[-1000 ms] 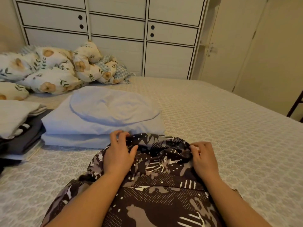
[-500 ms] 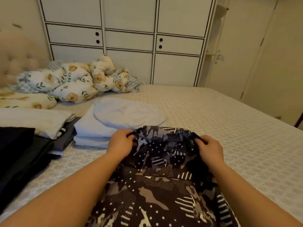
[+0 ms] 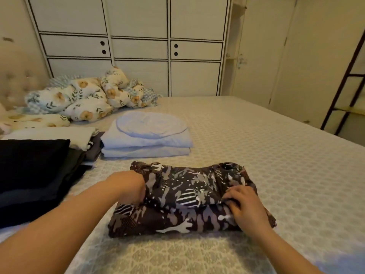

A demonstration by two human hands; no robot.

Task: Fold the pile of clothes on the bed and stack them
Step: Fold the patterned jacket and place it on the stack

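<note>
A brown patterned garment [image 3: 189, 198] lies folded over on itself on the bed [image 3: 276, 155], right in front of me. My left hand [image 3: 130, 186] grips the left end of its upper layer, fingers tucked into the cloth. My right hand [image 3: 245, 206] pinches the right end of the same folded edge. Behind it sits a folded pale blue stack [image 3: 148, 139]. At the left lie a folded black pile [image 3: 31, 171] and a cream and grey folded pile [image 3: 59, 137].
A crumpled floral quilt [image 3: 83, 99] is heaped at the headboard end on the left. White cupboards [image 3: 138, 46] stand behind the bed. A dark ladder-like frame [image 3: 343, 80] leans at the far right. Bare bedspread stretches to the right.
Both hands have brought the garment's far end toward me, folding it over onto its near part. It now lies as a compact bundle. The camera has tilted and drawn back.
</note>
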